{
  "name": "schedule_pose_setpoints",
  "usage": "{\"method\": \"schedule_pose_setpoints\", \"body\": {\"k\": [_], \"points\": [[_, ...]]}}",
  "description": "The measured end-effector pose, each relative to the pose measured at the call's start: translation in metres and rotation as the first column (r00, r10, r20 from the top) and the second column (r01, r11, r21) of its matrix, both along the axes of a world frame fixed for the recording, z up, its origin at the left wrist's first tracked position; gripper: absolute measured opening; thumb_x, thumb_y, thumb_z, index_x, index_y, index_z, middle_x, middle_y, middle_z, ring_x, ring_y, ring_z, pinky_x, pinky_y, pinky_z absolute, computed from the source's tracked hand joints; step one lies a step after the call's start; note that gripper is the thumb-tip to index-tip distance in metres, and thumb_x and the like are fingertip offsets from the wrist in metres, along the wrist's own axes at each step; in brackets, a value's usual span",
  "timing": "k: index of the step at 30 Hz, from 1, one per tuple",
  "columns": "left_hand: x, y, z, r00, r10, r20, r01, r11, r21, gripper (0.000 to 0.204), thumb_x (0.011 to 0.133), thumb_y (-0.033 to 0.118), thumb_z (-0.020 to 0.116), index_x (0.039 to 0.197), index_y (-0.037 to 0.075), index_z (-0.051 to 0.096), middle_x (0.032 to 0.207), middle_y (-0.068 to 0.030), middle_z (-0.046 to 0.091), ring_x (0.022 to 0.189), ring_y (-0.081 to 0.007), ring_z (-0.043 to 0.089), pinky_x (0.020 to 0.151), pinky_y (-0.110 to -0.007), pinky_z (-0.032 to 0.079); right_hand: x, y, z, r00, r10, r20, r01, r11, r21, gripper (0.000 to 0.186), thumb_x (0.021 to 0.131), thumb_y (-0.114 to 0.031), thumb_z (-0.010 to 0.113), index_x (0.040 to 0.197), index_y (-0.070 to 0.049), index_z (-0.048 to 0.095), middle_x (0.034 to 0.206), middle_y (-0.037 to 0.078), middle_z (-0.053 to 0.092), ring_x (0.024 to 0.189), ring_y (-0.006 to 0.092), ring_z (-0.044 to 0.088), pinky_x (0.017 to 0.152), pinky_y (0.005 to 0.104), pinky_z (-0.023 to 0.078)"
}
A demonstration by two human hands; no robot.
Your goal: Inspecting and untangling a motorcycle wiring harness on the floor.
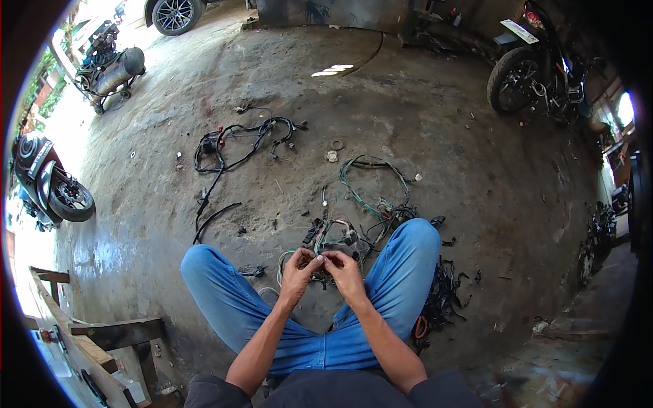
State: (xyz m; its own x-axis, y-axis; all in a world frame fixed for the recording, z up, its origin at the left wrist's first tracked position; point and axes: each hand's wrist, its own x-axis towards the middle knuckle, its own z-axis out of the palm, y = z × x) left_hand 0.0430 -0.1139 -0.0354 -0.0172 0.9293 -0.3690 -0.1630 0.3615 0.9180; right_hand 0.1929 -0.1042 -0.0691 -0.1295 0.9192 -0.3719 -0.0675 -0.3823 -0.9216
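Observation:
Between my bent, jean-clad knees, my left hand [298, 275] and my right hand [341, 272] meet fingertip to fingertip, both pinched on thin wires of a tangled harness [328, 228]. Exactly which strand they grip is too small to tell. Green and pale wires with dark connectors spread around my hands. A looped green wire bundle [367, 160] lies beyond them, and a black wrapped harness [224, 166] stretches across the floor to the upper left.
A wooden frame [115, 332] stands at my lower left. Motorcycles [62, 194] [524, 81] are parked left and upper right. A wheeled tank machine [112, 75] and a car wheel [175, 15] sit farther back. Black scraps [449, 292] lie beside my right knee on the concrete floor [442, 156].

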Motion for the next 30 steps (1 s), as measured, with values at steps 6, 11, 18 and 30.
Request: {"method": "schedule_pose_setpoints", "body": {"k": [6,11,18,30], "points": [[0.006,-0.002,-0.017,0.916,0.056,-0.397,-0.005,0.991,0.13,0.019,0.1,0.02,0.065,0.095,0.002,0.062,0.08,0.0008,0.062,0.073,-0.0055,0.055,0.062,-0.025,0.043,-0.011,-0.001,0.006,1.0,-0.004,-0.02,0.001,0.993,-0.118,0.035,0.102,-0.016,0.06,0.132,0.004,0.064,0.12,0.007,0.069,0.11,0.0121,0.061,0.096,0.0246,0.047],[-0.004,0.003,-0.026,0.928,0.058,-0.369,-0.034,0.997,0.071,0.021,0.102,0.021,0.062,0.097,0.001,0.064,0.077,0.0003,0.059,0.069,-0.0047,0.05,0.06,-0.025,0.04,-0.01,0.0,0.008,0.999,0.01,-0.034,-0.016,0.987,-0.162,0.036,0.102,-0.018,0.062,0.131,0.004,0.064,0.119,0.005,0.069,0.109,0.01,0.061,0.095,0.0234,0.046],[0.007,0.001,-0.007,0.849,0.161,-0.503,-0.037,0.968,0.246,0.021,0.101,0.017,0.062,0.096,-0.004,0.064,0.07,-0.0097,0.059,0.061,-0.012,0.051,0.056,-0.033,0.043,-0.015,0.003,0.008,0.885,-0.121,-0.45,0.008,0.969,-0.245,0.032,0.102,-0.018,0.062,0.129,0.0,0.065,0.116,0.002,0.068,0.107,0.0097,0.062,0.094,0.0241,0.047],[-0.021,0.009,-0.052,0.979,-0.2,-0.046,0.183,0.953,-0.243,0.022,0.101,0.019,0.058,0.094,0.001,0.067,0.077,0.0016,0.066,0.065,-0.0073,0.055,0.059,-0.027,0.043,-0.015,0.002,0.011,0.907,-0.081,-0.412,0.038,0.993,-0.111,0.026,0.1,-0.011,0.06,0.122,0.001,0.069,0.114,0.002,0.065,0.11,0.0118,0.061,0.096,0.0264,0.046]]}}
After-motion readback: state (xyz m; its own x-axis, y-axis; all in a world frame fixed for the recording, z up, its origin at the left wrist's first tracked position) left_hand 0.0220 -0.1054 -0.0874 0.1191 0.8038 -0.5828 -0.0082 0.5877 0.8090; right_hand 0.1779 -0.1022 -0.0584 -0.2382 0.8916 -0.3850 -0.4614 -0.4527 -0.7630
